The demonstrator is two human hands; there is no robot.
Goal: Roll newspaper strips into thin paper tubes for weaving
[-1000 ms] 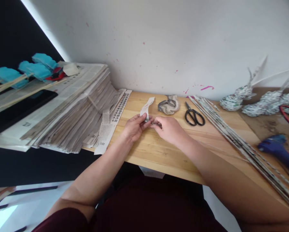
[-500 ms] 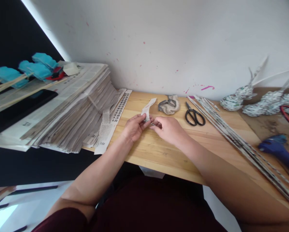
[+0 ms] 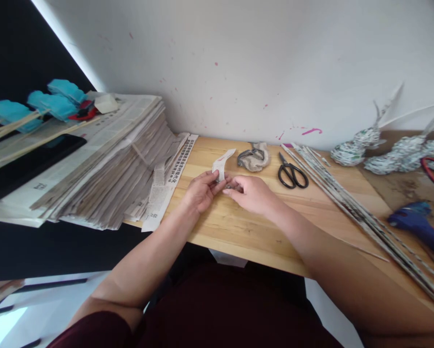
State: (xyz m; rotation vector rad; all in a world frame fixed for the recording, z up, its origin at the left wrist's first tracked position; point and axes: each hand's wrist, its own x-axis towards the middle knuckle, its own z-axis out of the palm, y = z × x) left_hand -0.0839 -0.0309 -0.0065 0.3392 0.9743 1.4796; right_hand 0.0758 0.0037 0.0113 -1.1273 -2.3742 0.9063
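A narrow strip of newspaper (image 3: 222, 165) stands up from the fingers of my left hand (image 3: 200, 191), which are closed on its lower end. Close beside it, my right hand (image 3: 252, 194) pinches with thumb and fingers at the strip's lower end, where the paper seems rolled narrow. The fingers cover most of that spot. A thin rod (image 3: 364, 250) shows beyond my right forearm, low over the table; whether it runs up to the fingers is hidden by the arm. Black-handled scissors (image 3: 292, 175) and a crumpled beige-grey cloth (image 3: 253, 157) lie behind my right hand.
At left rises a tall newspaper stack (image 3: 108, 169), with a black phone-like slab (image 3: 35, 164) and blue pieces (image 3: 53, 104) on top. Long rolled-paper sticks (image 3: 354, 212) cross the table's right side, near a blue glue gun (image 3: 422, 227) and woven paper shapes (image 3: 354, 147).
My right fingers have shifted slightly against the strip, and its free end has turned a little. The thin rod beyond my right forearm now shows. My left hand has hardly moved.
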